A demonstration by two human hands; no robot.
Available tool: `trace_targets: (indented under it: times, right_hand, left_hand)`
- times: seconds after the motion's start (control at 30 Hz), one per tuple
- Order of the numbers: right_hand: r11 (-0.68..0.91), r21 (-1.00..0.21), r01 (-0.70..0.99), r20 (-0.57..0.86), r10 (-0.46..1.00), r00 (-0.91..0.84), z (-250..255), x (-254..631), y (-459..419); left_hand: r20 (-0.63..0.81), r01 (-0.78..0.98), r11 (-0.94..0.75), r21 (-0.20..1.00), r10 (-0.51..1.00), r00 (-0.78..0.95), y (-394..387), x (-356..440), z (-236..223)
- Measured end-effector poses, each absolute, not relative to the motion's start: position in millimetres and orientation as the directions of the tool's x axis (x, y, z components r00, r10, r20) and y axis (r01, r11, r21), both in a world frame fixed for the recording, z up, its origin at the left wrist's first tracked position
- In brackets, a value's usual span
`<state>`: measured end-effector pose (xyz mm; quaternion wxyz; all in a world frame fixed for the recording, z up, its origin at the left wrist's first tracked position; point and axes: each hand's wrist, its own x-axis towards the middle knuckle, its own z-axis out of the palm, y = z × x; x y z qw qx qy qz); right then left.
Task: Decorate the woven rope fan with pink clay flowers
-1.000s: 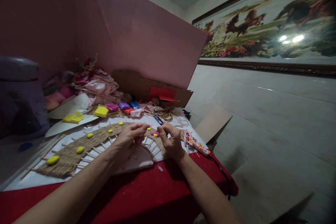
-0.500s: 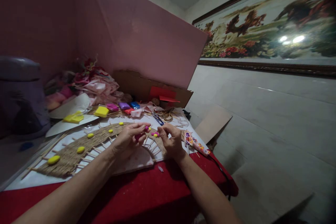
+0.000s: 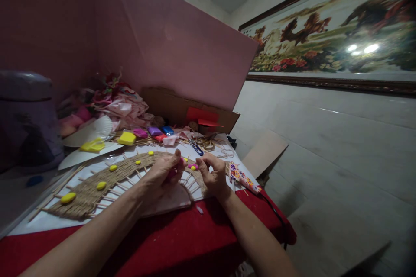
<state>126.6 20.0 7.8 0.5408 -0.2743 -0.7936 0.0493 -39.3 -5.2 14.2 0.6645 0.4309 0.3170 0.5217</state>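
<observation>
A fan-shaped woven straw piece [image 3: 97, 184] on thin wooden sticks lies on white paper over a red-covered table [image 3: 182, 242]. Several yellow clay blobs [image 3: 68, 198] sit along it. My left hand [image 3: 162, 175] is curled over its right end, fingers closed on a small pink clay lump that peeks out by the thumb. My right hand [image 3: 212, 175] rests just right of it, fingertips pinched together beside a small pink and yellow clay flower [image 3: 193, 166] on the weave. I cannot make out anything in the right pinch.
Blocks of yellow [image 3: 126, 138], magenta, purple and blue clay [image 3: 168, 130] lie behind the weave. Blue-handled scissors [image 3: 196, 147] and twine sit nearby. White paper plates [image 3: 87, 132], pink fabric, a cardboard box [image 3: 182, 110] and a floral-patterned tool [image 3: 243, 177] surround the work.
My left hand has turned and closed further over the pink clay, thumb now pointing up. The right hand has stayed in place by the clay flower.
</observation>
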Motion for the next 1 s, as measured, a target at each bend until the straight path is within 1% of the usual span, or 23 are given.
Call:
trace_targets:
  times: [0.1,0.17,0.3,0.47,0.6,0.73,0.9,1.0]
  right_hand:
    - [0.843,-0.379,0.381,0.837,0.488,-0.246,8.4,126.8,19.7]
    - [0.840,-0.396,0.371,0.830,0.500,-0.247,9.4,126.8,19.2]
    - [0.858,-0.420,0.295,0.801,0.504,-0.324,12.5,124.8,16.2]
    - [0.875,-0.422,0.237,0.782,0.484,-0.393,10.7,120.9,14.0]
    - [0.859,-0.449,0.247,0.782,0.511,-0.356,7.6,119.3,15.3]
    - [0.866,-0.426,0.261,0.795,0.496,-0.349,7.4,118.1,15.6]
    - [0.861,-0.409,0.302,0.783,0.501,-0.369,7.4,118.1,15.6]
    - [0.853,-0.423,0.306,0.777,0.515,-0.362,6.9,118.6,15.1]
  left_hand:
    - [0.047,-0.437,0.060,0.897,0.972,0.229,-2.4,-40.1,12.4]
    - [0.057,-0.416,0.035,0.909,0.977,0.206,-0.5,-40.8,10.8]
    - [0.043,-0.350,0.016,0.937,0.986,0.160,-0.7,-40.4,9.6]
    - [0.054,-0.342,-0.001,0.940,0.988,0.145,-4.4,-37.5,11.8]
    - [0.063,-0.306,-0.014,0.952,0.987,0.151,-2.9,-36.4,10.7]
    - [0.053,-0.270,0.001,0.963,0.980,0.193,-1.7,-35.5,9.7]
    - [0.012,-0.294,0.031,0.955,0.990,0.143,-6.2,-34.5,12.3]
    - [0.019,-0.311,0.032,0.950,0.987,0.159,-7.3,-35.0,12.9]
